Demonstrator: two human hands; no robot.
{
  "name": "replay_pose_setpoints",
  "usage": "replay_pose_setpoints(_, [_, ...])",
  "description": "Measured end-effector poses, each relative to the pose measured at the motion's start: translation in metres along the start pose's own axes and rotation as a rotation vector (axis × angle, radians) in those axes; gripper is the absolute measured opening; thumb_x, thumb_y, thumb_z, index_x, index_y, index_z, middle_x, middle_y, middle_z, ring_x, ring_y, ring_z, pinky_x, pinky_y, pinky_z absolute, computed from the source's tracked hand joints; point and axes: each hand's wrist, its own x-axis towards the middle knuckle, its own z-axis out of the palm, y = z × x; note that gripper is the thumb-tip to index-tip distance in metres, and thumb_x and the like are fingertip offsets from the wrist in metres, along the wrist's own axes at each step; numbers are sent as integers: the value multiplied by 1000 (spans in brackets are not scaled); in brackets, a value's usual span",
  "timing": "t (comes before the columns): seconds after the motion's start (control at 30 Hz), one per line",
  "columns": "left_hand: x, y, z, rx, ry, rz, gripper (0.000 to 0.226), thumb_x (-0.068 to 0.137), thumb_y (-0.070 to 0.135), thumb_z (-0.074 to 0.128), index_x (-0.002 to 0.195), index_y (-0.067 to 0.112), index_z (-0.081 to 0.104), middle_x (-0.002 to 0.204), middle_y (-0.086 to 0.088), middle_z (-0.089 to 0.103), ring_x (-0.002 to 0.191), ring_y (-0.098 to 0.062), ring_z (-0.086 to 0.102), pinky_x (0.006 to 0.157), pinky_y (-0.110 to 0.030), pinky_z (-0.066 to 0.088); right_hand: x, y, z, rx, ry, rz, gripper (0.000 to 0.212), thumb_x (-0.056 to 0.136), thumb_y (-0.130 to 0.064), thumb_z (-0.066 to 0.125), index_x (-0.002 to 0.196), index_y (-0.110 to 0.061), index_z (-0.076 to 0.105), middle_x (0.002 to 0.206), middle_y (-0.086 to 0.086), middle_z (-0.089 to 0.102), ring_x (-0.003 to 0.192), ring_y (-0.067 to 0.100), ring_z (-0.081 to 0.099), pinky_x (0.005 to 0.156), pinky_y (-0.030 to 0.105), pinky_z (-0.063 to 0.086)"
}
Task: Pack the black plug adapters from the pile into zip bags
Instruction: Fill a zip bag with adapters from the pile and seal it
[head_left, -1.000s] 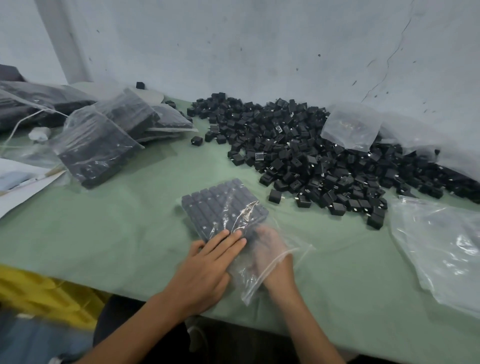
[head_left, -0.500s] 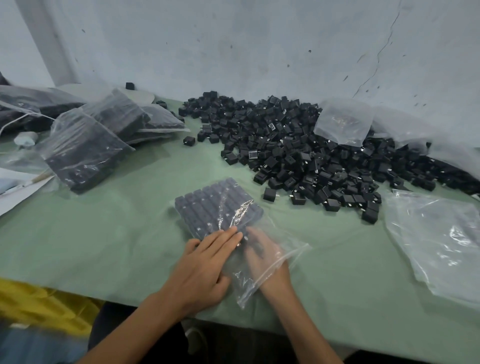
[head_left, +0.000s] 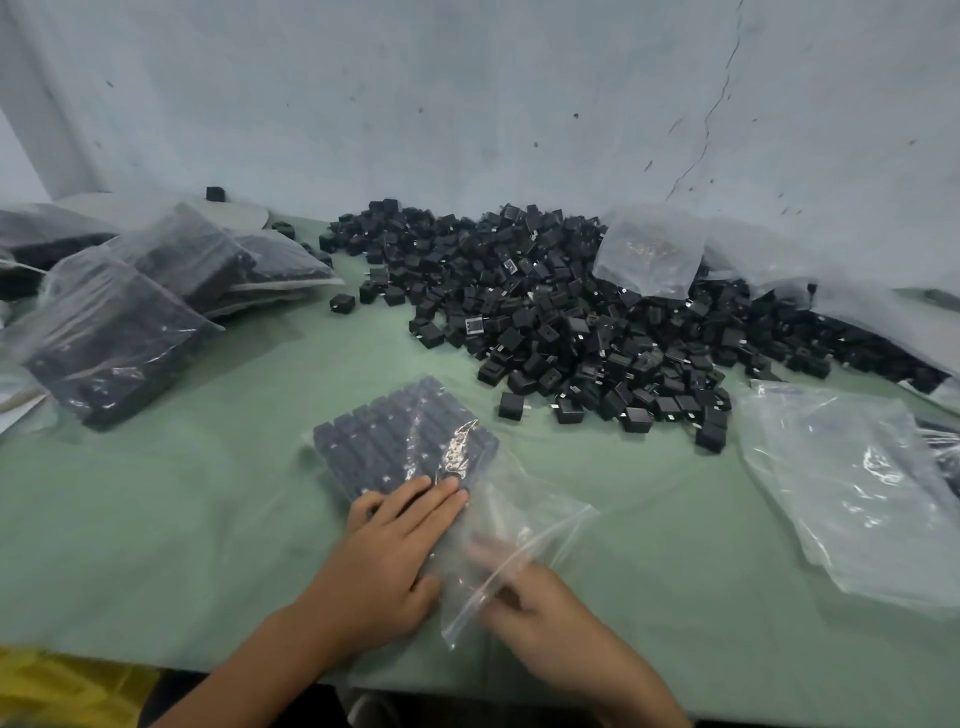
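My left hand (head_left: 384, 561) lies flat on the zip bag (head_left: 524, 514), fingers straight and together. It presses down on the near edge of the block of black plug adapters (head_left: 400, 447) packed inside, and it grips nothing. My right hand (head_left: 550, 613) is at the bag's loose mouth, at about 5 o'clock from the block. Its fingers show through the slack plastic, but they are blurred, so I cannot tell whether they pinch the film or lie loose. The block sits in tidy rows at the closed end of the bag, flat on the green counter (head_left: 156, 519). I judge this bag full and the step to be settling and sealing. Next I would need to free my right fingers from the mouth, press the air out and run the zip strip shut, with my left hand stopping the rows from sliding. The loose pile (head_left: 597, 322) waits at 1 o'clock, filled bags (head_left: 119, 327) at 10 o'clock and empty bags (head_left: 852, 488) at 3 o'clock.
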Motion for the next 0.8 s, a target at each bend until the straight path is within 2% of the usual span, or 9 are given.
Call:
replay_pose_setpoints(0.1, [0, -1, 2, -18, 4, 6, 78, 76, 40, 52, 151, 21, 43, 158, 7, 38, 141, -19, 41, 105, -38, 26, -25, -11, -34, 15, -56, 86, 26, 88, -9, 64, 101, -27, 78, 102, -15, 74, 98, -1, 66, 91, 18, 47])
replay_pose_setpoints(0.2, [0, 0, 2, -23, 9, 12, 78, 74, 39, 53, 150, 21, 45, 158, 7, 39, 141, -18, 42, 104, -37, 27, -16, -23, -74, 85, 152, 83, 32, 92, -3, 62, 93, -30, 78, 89, -4, 75, 79, 4, 64, 74, 21, 52])
replay_pose_setpoints(0.33, [0, 2, -2, -46, 9, 6, 78, 74, 39, 52, 150, 22, 45, 157, 8, 39, 142, -17, 41, 105, -39, 28, 51, -22, -101, -246, 315, 26, 27, 98, -15, 59, 109, -36, 72, 108, -22, 70, 96, -2, 63, 79, 11, 48])
replay_pose_setpoints(0.4, [0, 3, -3, -58, 23, 5, 77, 74, 38, 52, 150, 22, 46, 157, 8, 40, 142, -16, 40, 105, -38, 28, 93, -7, -103, -460, 319, 57, 32, 99, -13, 54, 123, -28, 66, 131, -14, 62, 119, 9, 57, 98, 25, 47])
replay_pose_setpoints(0.47, [-2, 1, -2, -67, 33, 7, 78, 72, 38, 52, 148, 22, 48, 156, 9, 42, 140, -15, 42, 104, -37, 28, 126, 12, -98, -645, 239, 127, 43, 100, -10, 46, 141, -24, 53, 153, -1, 43, 141, 23, 38, 117, 38, 32])
replay_pose_setpoints(0.53, [-2, -1, 0, -87, 41, 10, 80, 68, 38, 51, 146, 23, 51, 155, 9, 43, 138, -14, 43, 102, -36, 28, 142, 29, -92, -717, 145, 240, 53, 102, -16, 41, 153, -26, 32, 163, 2, 23, 147, 32, 23, 121, 46, 21])
replay_pose_setpoints(0.6, [0, -1, 1, -100, 54, 17, 80, 65, 38, 51, 144, 23, 53, 153, 10, 45, 136, -14, 45, 100, -36, 29, 148, 40, -89, -731, 149, 275, 56, 102, -21, 43, 154, -25, 25, 160, 6, 24, 142, 38, 27, 117, 49, 28])
replay_pose_setpoints(0.7, [5, 1, 0, -109, 70, 22, 79, 64, 38, 51, 141, 23, 57, 152, 9, 47, 135, -13, 46, 97, -36, 31, 152, 44, -93, -672, 294, 280, 46, 99, -27, 54, 142, -26, 37, 136, 9, 44, 126, 32, 41, 103, 46, 42])
replay_pose_setpoints(0.8, [6, 2, -1, -104, 68, 24, 79, 64, 38, 51, 141, 23, 57, 151, 9, 48, 135, -13, 46, 97, -36, 31, 154, 45, -94, -638, 335, 296, 45, 95, -33, 62, 135, -24, 41, 133, 4, 48, 123, 26, 43, 99, 43, 43])
